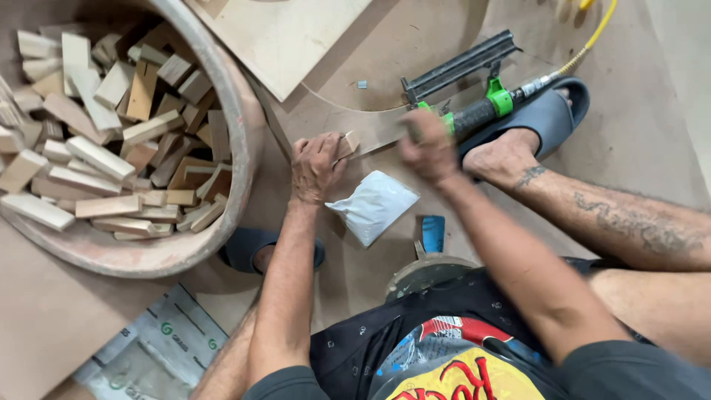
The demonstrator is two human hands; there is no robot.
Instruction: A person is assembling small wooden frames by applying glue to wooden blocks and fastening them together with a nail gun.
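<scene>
My left hand (315,167) pinches a small wooden block (349,142) and presses it against the edge of a curved plywood strip (348,118) lying on the floor. My right hand (427,147) grips the green and black handle of a pneumatic nail gun (463,78), whose nose sits close to the block. A yellow air hose (592,37) runs from the gun's rear toward the top right. My right foot in a dark sandal (544,111) rests just beyond the gun.
A big round tub (244,126) full of several wooden offcuts stands at the left. A white plastic bag (374,204) lies between my arms. A flat plywood board (285,37) lies at the top. My left sandalled foot (248,248) sits beside the tub.
</scene>
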